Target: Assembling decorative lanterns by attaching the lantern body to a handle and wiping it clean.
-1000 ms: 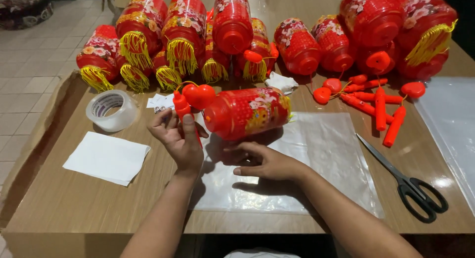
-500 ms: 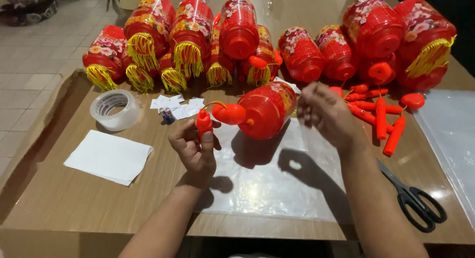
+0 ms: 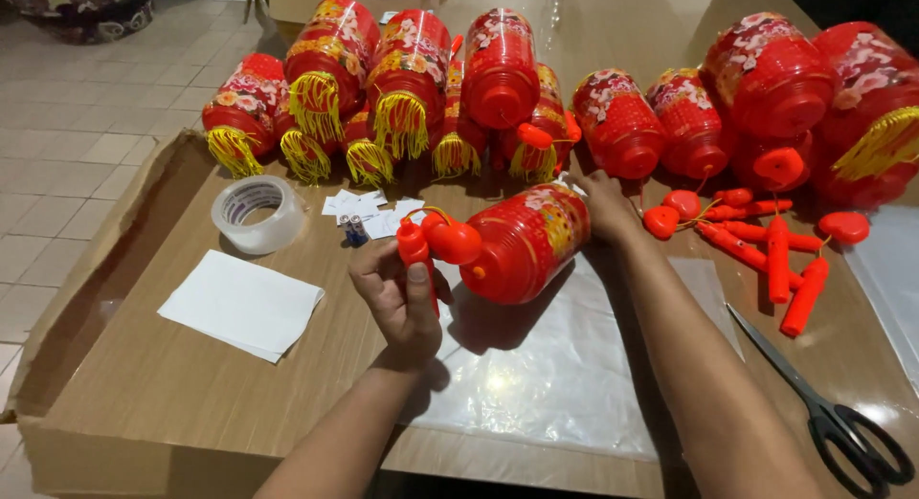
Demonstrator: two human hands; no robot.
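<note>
Red lantern point(image 3: 525, 243) lies sideways above the clear plastic sheet point(image 3: 555, 384), right hand point(image 3: 603, 207) gripping its far end; left hand point(image 3: 402, 293) pinches a red handle stick point(image 3: 414, 250). Tasselled lanterns point(image 3: 383, 97) look finished; loose sticks point(image 3: 775, 260) remain.

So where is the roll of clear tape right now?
In the head view, the roll of clear packing tape stands on the cardboard at left, between the white paper sheet and the tasselled lanterns.

One roll of clear tape point(image 3: 254, 212), one pair of scissors point(image 3: 831, 413), one white paper sheet point(image 3: 241, 303), two small batteries point(image 3: 353, 229), and roughly a dozen red lanterns point(image 3: 500, 68); the crowded row resists an exact count.
</note>
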